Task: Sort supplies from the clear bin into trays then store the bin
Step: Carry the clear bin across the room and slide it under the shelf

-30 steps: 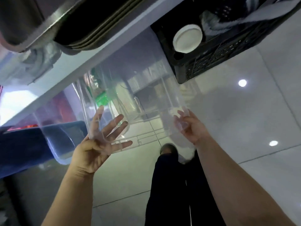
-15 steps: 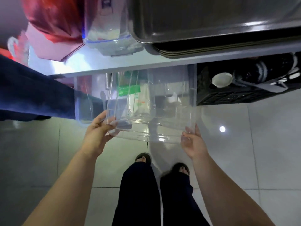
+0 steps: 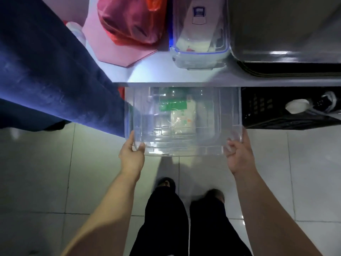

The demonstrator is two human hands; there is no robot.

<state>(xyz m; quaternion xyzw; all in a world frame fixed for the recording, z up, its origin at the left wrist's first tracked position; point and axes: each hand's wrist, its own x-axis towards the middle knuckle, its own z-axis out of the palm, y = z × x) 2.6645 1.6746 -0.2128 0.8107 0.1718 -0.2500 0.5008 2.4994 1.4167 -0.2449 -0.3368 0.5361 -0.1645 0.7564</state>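
Above the person's dark trouser legs (image 3: 166, 218), both hands grip the clear bin (image 3: 184, 143) at its near corners. The left hand (image 3: 131, 157) has its thumb curled over the rim, and the right hand (image 3: 239, 157) has its fingers curled round the corner. Tilted half a second ago, the bin now lies square to the table edge (image 3: 184, 83), its far end beneath it, between the blue cloth (image 3: 55, 80) and the black crate (image 3: 273, 115). Beyond, a red bag (image 3: 132, 21) rests on the table.
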